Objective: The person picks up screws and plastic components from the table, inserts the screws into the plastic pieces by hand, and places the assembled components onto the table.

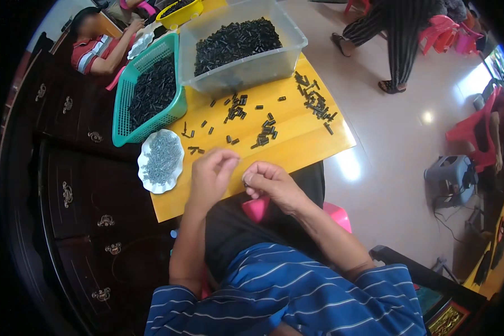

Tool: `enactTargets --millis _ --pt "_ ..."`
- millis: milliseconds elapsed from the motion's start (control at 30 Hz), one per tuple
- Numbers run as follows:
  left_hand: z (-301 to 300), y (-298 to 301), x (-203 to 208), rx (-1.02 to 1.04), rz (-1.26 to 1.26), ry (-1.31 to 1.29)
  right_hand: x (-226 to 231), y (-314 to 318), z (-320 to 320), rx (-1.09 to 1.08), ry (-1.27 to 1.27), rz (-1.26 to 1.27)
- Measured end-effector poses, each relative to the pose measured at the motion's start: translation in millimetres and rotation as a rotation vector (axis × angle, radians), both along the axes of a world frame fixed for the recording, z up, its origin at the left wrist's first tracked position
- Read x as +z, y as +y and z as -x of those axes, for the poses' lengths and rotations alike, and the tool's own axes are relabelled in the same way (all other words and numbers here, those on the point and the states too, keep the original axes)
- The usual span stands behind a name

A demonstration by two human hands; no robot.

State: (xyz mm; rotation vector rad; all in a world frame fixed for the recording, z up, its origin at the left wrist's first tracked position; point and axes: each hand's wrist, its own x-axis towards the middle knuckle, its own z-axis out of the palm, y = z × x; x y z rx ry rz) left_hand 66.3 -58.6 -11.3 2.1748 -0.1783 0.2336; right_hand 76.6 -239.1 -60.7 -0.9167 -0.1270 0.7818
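Observation:
My left hand (211, 168) is raised over the near edge of the yellow table, its thumb and fingertips pinched. Whatever may be in that pinch is too small to see. Beside it, my right hand (271, 182) has its fingers curled around a small black piece (246, 184), of which only a bit shows. Loose short black cylindrical pieces (236, 108) lie scattered beyond my hands. To the left, a white scalloped dish (144, 180) holds many small silvery screws (163, 158), close to my left hand.
A clear plastic bin (238, 81) and a green basket (181, 106), both holding black pieces, stand at the back. More black parts (315, 103) lie along the table's right side. Dark drawers (89, 196) flank the left. Another person (101, 53) sits far left; someone walks at right.

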Motion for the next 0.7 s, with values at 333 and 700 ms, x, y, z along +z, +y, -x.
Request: enactTargets --millis 333,700 --pt "-73 -3 -44 0.039 -0.479 -0.193 -4 1 2 -0.016 -0.036 -0.014" --pt "-84 26 -38 0.113 -0.4 -0.19 0 0 -1 -0.055 -0.041 -0.041"
